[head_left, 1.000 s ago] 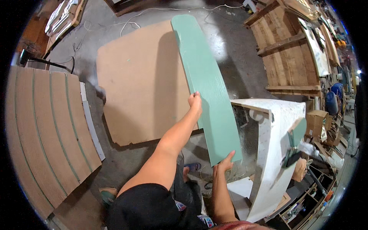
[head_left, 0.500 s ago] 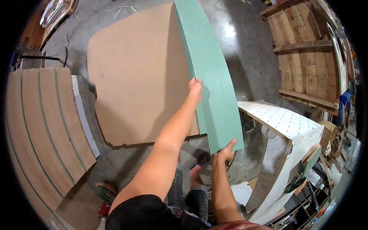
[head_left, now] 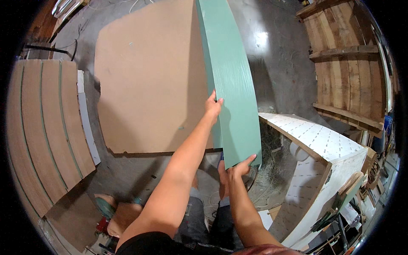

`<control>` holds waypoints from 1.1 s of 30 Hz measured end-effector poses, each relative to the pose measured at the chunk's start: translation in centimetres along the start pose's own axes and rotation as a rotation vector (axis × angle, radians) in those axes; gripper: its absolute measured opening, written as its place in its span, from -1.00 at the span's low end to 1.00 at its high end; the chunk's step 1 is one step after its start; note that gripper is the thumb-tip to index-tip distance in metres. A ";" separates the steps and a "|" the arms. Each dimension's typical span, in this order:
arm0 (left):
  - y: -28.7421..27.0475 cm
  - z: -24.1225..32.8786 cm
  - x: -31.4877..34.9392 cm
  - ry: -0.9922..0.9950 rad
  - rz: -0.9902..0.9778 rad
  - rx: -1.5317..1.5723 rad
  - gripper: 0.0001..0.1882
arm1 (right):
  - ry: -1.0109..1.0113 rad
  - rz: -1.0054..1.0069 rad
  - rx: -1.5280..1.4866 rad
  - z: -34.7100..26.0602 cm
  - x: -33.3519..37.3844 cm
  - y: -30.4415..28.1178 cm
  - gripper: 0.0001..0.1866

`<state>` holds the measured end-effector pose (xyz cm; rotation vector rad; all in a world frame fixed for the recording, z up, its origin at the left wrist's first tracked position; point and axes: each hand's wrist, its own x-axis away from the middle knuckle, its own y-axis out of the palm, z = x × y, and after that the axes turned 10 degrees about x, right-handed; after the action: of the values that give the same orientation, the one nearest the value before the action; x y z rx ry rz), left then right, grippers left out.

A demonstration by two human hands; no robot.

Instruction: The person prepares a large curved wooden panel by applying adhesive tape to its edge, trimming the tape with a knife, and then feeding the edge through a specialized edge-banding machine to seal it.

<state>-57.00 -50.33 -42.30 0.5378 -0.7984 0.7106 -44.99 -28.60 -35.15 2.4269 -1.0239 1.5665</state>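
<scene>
A long green panel [head_left: 234, 80] with a wood-grain face runs from near me toward the top of the view. Along its left side shows a narrower green edge. My left hand [head_left: 213, 104] is closed on that left edge, partway along its length. At the near end, my right hand [head_left: 243, 167] grips the corner, its thumb on top and its other fingers hidden underneath. To the left of the panel lies a large brown board [head_left: 148, 80] with rough, chipped edges; the panel overlaps its right side in the view.
At the left lies a brown grooved board [head_left: 51, 127] with green lines. A white patterned box [head_left: 314, 134] stands at the right, close to the panel's near end. Beyond it is a wooden pallet [head_left: 346, 63]. A cable [head_left: 106, 6] lies on the grey floor at the back.
The panel's near end has shifted slightly left, with both hands still on it. The whole view has shifted a little, and more of my legs shows.
</scene>
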 end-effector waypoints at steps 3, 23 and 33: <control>0.0 -2.5 -1.3 0.030 0.056 0.028 -0.26 | 0.011 -0.068 -0.015 0.8 -2.7 0.5 -0.08; -15.6 -39.9 12.2 -0.291 0.311 -0.035 -0.67 | -0.011 -0.517 0.566 10.0 -25.6 -3.4 -0.47; -17.2 -39.9 11.5 -0.176 0.418 0.163 -0.70 | -0.032 -0.542 0.644 12.1 -27.3 -4.1 -0.58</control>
<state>-20.56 -30.63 -59.61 0.5922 -1.0384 1.1314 -40.20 -16.95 -62.52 2.7554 0.2085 1.8190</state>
